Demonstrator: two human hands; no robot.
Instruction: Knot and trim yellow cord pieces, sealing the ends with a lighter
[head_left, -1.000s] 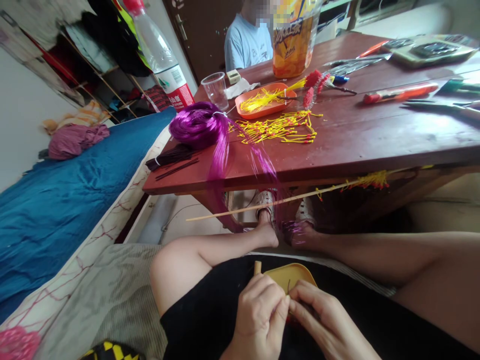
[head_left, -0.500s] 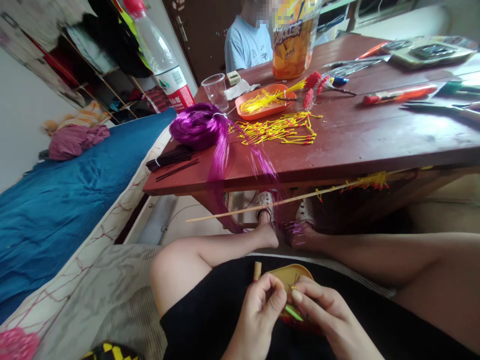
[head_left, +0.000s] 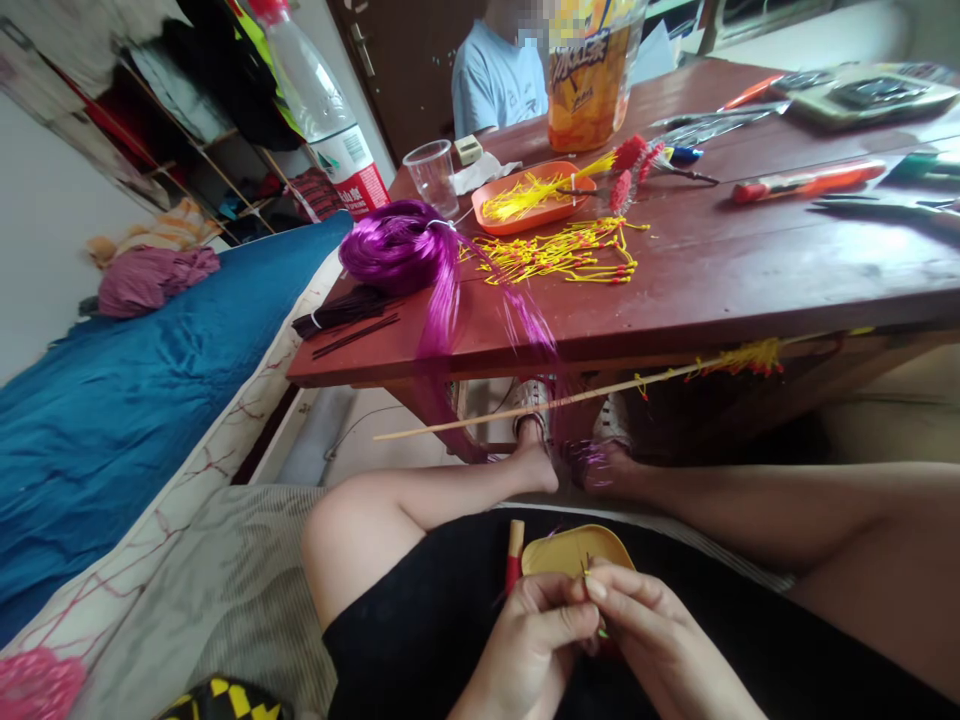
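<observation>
Both hands meet over my lap at the bottom of the view. My left hand is closed around a short stick with a red wrap and a tan tip poking up. My right hand pinches something small and thin beside it, with a green sliver showing between the fingers. A small yellow dish rests on my black shorts just beyond the fingers.
A red wooden table ahead holds purple fibre, yellow red-tipped stamens, an orange tray, a plastic cup, bottles and tools. A long thin stick hangs under its edge. Another person sits beyond. A blue bed lies left.
My hands parted slightly and then closed together again. The stick in my left hand now shows its red wrapped part higher above the fingers.
</observation>
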